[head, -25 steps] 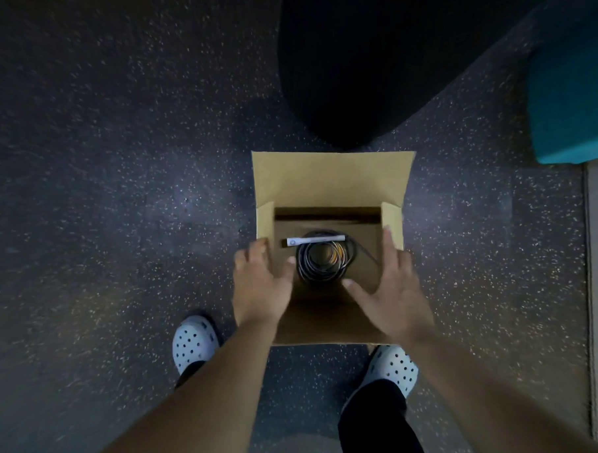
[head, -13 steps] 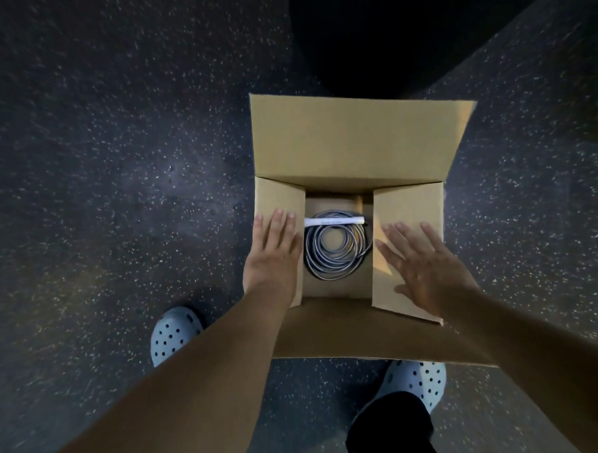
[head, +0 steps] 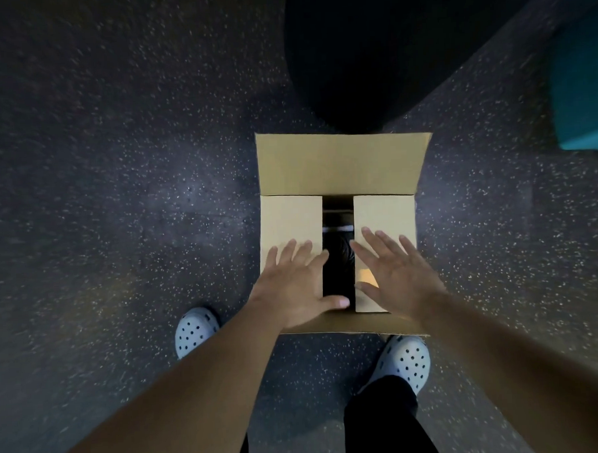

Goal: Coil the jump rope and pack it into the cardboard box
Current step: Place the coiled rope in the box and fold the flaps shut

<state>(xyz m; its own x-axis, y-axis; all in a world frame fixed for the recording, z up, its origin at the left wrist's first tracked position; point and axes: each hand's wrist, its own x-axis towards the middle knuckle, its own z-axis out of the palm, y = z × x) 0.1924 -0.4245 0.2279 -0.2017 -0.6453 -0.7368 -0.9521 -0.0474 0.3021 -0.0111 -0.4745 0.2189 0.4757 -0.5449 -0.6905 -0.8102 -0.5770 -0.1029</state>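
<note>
The cardboard box (head: 339, 163) stands on the speckled floor just ahead of my feet. Its two side flaps lie folded flat over the top, with a narrow dark gap between them. Through that gap only a sliver of the coiled jump rope (head: 339, 228) shows, with its white handle across it. My left hand (head: 298, 281) rests flat on the left flap, fingers spread, thumb reaching over the gap's near end. My right hand (head: 394, 273) presses flat on the right flap, fingers apart. The far flap stands open; the near flap lies open under my wrists.
A large black rounded object (head: 368, 52) sits right behind the box. A teal block (head: 582, 87) is at the right edge. My two light perforated clogs (head: 194, 330) (head: 408, 360) stand on the dark speckled floor (head: 118, 200) on either side of the box's near edge.
Both side flaps have gone from half raised to flat over the opening, pushed inward by my hands. The rope coil, plainly visible before, is now almost hidden.
</note>
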